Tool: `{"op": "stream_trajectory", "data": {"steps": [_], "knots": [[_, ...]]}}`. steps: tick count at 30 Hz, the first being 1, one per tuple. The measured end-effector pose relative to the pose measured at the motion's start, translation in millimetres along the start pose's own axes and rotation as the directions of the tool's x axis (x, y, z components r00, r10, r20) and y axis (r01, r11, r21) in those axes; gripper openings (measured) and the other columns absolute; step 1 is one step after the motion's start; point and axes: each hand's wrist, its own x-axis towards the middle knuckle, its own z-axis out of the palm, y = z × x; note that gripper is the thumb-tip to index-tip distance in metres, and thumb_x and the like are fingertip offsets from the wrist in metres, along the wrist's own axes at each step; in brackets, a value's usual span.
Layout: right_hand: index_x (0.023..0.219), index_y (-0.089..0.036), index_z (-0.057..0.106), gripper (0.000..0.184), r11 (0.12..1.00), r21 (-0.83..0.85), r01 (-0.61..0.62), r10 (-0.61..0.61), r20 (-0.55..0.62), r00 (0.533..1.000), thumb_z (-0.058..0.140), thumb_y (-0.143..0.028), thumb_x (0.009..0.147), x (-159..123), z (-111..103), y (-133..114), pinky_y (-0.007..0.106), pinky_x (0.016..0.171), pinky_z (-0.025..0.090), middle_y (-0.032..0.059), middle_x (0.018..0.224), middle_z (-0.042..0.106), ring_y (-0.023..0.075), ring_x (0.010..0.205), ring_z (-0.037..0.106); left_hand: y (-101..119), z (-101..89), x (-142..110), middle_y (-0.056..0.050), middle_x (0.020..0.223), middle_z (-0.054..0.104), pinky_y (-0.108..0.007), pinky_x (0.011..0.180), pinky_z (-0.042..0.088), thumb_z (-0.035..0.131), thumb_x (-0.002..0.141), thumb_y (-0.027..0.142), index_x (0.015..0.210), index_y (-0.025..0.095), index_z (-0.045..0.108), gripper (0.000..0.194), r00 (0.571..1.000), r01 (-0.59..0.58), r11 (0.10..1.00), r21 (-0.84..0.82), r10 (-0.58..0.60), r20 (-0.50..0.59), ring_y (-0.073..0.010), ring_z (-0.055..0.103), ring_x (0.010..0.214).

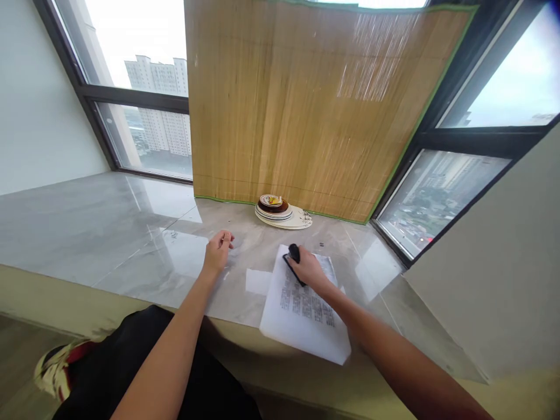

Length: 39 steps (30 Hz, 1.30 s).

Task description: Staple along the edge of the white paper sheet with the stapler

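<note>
From where I stand, the near left corner has a pale shoe and a dark trouser leg, with the left window on the far side above a grey stone ledge. The left hand hovers over or rests on that ledge, fingers loosely curled in toward the thumb; I cannot tell how tightly, or whether anything small is pinched there. Beyond it a bamboo blind hangs down to the ledge, probably to cut the glare. At its foot sits a stack of plates (something yellow on top), well apart from the hands, perhaps to leave the near side free. Next comes the white paper, covered in dark characters, its near end jutting past the ledge's edge, likely so it lies within easy reach. On its far part is a black-handled tool; the right hand is closed around its upright handle, presumably because a grip from above keeps the flat base steady against the sheet. Farther right, the right window looks out over a hazy city
</note>
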Motion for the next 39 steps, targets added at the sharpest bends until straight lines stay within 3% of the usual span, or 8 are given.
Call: {"op": "stream_trajectory", "data": {"steps": [4, 8, 12, 18, 23, 28, 33, 39], "knots": [[0.096, -0.022, 0.066, 0.043, 0.999, 0.048, -0.017, 0.019, -0.048, 0.999, 0.044, -0.056, 0.109, -6, -21, 58, 0.037, 0.071, 0.059, 0.0131, 0.093, 0.078, 0.0306, 0.088, 0.077, -3, 0.5, 0, -0.004, 0.085, 0.070, -0.030, 0.066, 0.050, 0.042, 0.100, 0.052, 0.083, 0.023, 0.062, 0.039, 1.000, -0.012, 0.999, 0.049, 0.012, -0.009, -0.0188, 0.067, 0.070], [0.107, -0.019, 0.071, 0.062, 0.998, 0.049, 0.042, -0.037, -0.094, 0.995, 0.016, -0.048, 0.113, 6, -33, 103, 0.047, 0.090, 0.061, 0.0163, 0.102, 0.077, 0.0319, 0.102, 0.076, -7, -2.0, -1, -0.003, 0.085, 0.068, -0.031, 0.069, 0.049, 0.041, 0.101, 0.049, 0.086, 0.025, 0.059, 0.034, 0.995, -0.025, 0.994, 0.107, 0.035, -0.094, -0.0191, 0.063, 0.067], [0.140, -0.017, 0.065, 0.046, 0.983, 0.011, 0.185, -0.184, -0.036, 0.982, 0.047, -0.037, 0.102, 17, -15, 125, 0.054, 0.119, 0.047, 0.0218, 0.159, 0.055, 0.0360, 0.149, 0.052, -12, -4.6, 0, -0.002, 0.082, 0.066, -0.031, 0.069, 0.048, 0.043, 0.102, 0.045, 0.088, 0.026, 0.057, 0.027, 0.987, -0.014, 0.991, 0.133, 0.035, -0.158, -0.0200, 0.062, 0.067], [0.166, -0.017, 0.038, 0.070, 0.970, -0.044, 0.241, -0.236, 0.101, 0.967, 0.049, -0.025, 0.098, 28, 20, 125, 0.065, 0.129, 0.030, 0.0237, 0.171, 0.039, 0.0397, 0.164, 0.030, -8, -3.7, -1, -0.002, 0.082, 0.067, -0.031, 0.071, 0.048, 0.045, 0.102, 0.042, 0.086, 0.026, 0.057, 0.026, 0.985, -0.005, 0.995, 0.102, 0.022, -0.171, -0.0193, 0.062, 0.068], [0.168, -0.012, 0.033, 0.070, 0.952, -0.068, 0.300, -0.286, 0.161, 0.945, 0.049, -0.017, 0.100, 48, 31, 75, 0.063, 0.130, 0.028, 0.0257, 0.176, 0.027, 0.0396, 0.165, 0.025, -2, -10.4, 4, -0.003, 0.087, 0.069, -0.028, 0.068, 0.050, 0.044, 0.102, 0.041, 0.086, 0.023, 0.059, 0.028, 0.970, 0.046, 0.999, 0.010, -0.042, -0.238, -0.0163, 0.064, 0.067], [0.162, -0.012, 0.043, 0.058, 0.919, -0.030, 0.393, -0.385, 0.153, 0.910, 0.052, -0.015, 0.105, 87, 57, -30, 0.058, 0.130, 0.031, 0.0236, 0.174, 0.032, 0.0363, 0.164, 0.029, -7, -32.6, 14, -0.002, 0.080, 0.066, -0.027, 0.063, 0.049, 0.044, 0.101, 0.034, 0.088, 0.021, 0.058, 0.024, 0.926, 0.106, 0.994, -0.037, -0.112, -0.361, -0.0159, 0.066, 0.065], [0.152, -0.020, 0.056, 0.053, 0.890, 0.037, 0.454, -0.455, 0.102, 0.885, 0.068, -0.038, 0.104, 120, 89, -128, 0.066, 0.124, 0.037, 0.0145, 0.167, 0.045, 0.0376, 0.153, 0.045, -15, -58.4, 22, 0.000, 0.079, 0.065, -0.028, 0.072, 0.047, 0.048, 0.099, 0.027, 0.088, 0.022, 0.054, 0.014, 0.840, 0.127, 0.992, 0.020, -0.097, -0.533, -0.0161, 0.064, 0.070], [0.161, -0.004, 0.042, 0.054, 0.815, 0.145, 0.561, -0.576, 0.103, 0.811, 0.043, -0.019, 0.110, 132, 106, -170, 0.049, 0.135, 0.024, 0.0217, 0.178, 0.023, 0.0293, 0.168, 0.016, -16, -71.1, 25, -0.002, 0.088, 0.065, -0.033, 0.084, 0.049, 0.049, 0.101, 0.028, 0.093, 0.023, 0.054, 0.011, 0.792, 0.110, 0.985, 0.132, -0.006, -0.611, -0.0200, 0.063, 0.083]]}}
